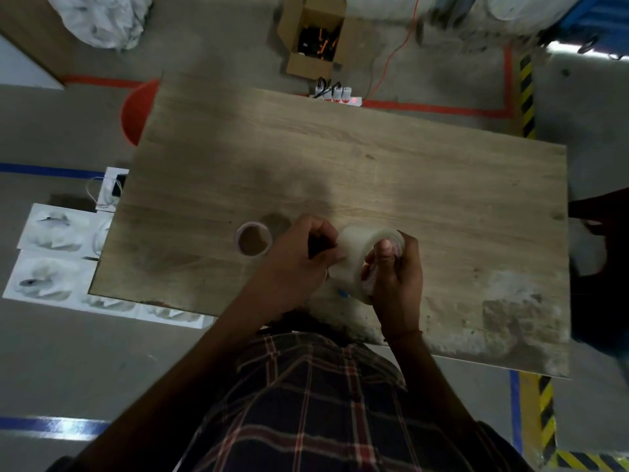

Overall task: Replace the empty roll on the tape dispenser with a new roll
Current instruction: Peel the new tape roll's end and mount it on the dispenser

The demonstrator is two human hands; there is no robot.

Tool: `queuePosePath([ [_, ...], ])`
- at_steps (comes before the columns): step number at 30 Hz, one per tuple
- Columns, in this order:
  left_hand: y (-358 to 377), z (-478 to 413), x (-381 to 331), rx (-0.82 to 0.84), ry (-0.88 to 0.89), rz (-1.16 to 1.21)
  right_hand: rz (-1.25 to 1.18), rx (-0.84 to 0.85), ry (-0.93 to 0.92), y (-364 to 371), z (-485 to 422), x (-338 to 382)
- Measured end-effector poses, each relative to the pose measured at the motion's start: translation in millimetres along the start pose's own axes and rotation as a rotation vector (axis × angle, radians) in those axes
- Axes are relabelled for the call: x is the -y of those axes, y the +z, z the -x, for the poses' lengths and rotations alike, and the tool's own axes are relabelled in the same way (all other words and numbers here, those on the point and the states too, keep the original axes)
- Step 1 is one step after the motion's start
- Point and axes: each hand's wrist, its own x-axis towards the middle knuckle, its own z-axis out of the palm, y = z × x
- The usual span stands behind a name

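Observation:
Both hands meet over the near middle of the wooden table. My right hand grips a full roll of clear tape, thumb pressed on its side. My left hand is closed around a dark object at the roll's left side, probably the tape dispenser; most of it is hidden by my fingers. A small blue part shows under the roll. An empty cardboard tape core stands on the table just left of my left hand.
An open cardboard box and a power strip lie on the floor beyond the table. White packaging trays sit on the floor at the left, and a red stool stands at the far left corner.

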Motion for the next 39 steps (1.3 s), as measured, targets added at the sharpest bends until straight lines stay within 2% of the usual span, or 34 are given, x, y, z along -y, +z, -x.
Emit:
queuePosePath([
  [4, -5.6, -1.9, 1.9, -0.040, -0.025, 0.013, 0.026, 0.022, -0.007, 1.7, 0.1, -1.6],
  [7, -8.2, -4.9, 6.3, -0.120, -0.009, -0.080, 0.043, 0.055, -0.011, 4.4, 0.3, -4.3],
  [11, -3.8, -3.3, 7.5, -0.112, -0.031, -0.166, 0.057, 0.042, -0.007, 5.8, 0.0, -7.0],
  [16, 10.3, 5.7, 5.6, -0.309, 0.057, -0.302, 0.157, 0.000, -0.049, 7.0, -3.4, -5.4],
  [19, 12.2, 6.3, 6.3, -0.371, 0.096, -0.391, 0.216, -0.010, -0.100, 7.5, -3.5, -5.6],
  [22, 14.2, 5.4, 10.4, -0.366, 0.099, -0.481, 0.237, -0.022, -0.104, 9.8, -4.5, -7.7],
  [27, 16.1, -0.1, 15.1, -0.264, 0.139, -0.624, 0.220, -0.033, -0.067, 15.1, -6.8, -5.9],
  [35, 8.4, -2.5, 14.4, -0.179, 0.109, -0.430, 0.098, 0.028, 0.041, 14.1, -7.3, -3.9],
  [39, 7.3, -3.7, 16.2, -0.203, 0.145, -0.413, 0.087, 0.042, 0.061, 15.9, -7.7, -6.7],
])
